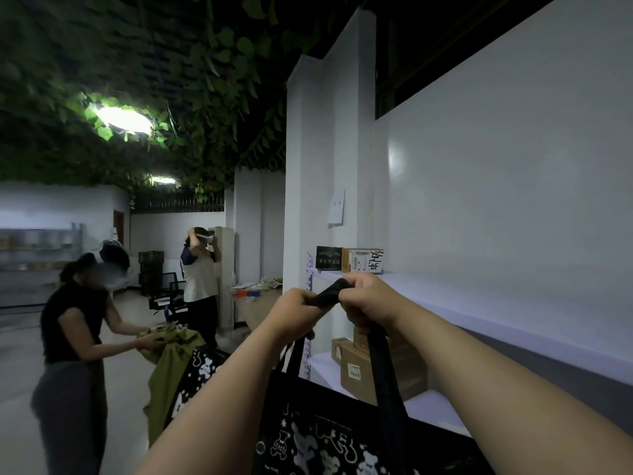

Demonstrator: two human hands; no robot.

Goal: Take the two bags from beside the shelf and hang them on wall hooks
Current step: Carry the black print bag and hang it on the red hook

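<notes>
Gripping black strap (330, 291) with left hand (296, 310) and right hand (370, 303), fists curled, side by side, loop bridging between. Holding black printed bag (325, 437) near, hanging straight below, long axis vertical, before shelf (479, 303). No wall hook in view; neither hand judged nearer.

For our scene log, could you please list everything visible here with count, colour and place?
bag: one, black with white print, hanging low centre.
bag strap: one, black, raised at centre.
shelf: one, white, against the wall.
black box: one, black, upper shelf board.
brown box: one, brown, beside the black box.
cardboard boxes: several, brown, lower shelf board.
paper note: one, white, on the pillar.
people: two, dark top and white top, left.
green cloth: one, green, held by the nearer person.
ceiling lamps: two, white, among green leaves.
left hand: one, gripping the bag strap.
right hand: one, gripping the bag strap.
</notes>
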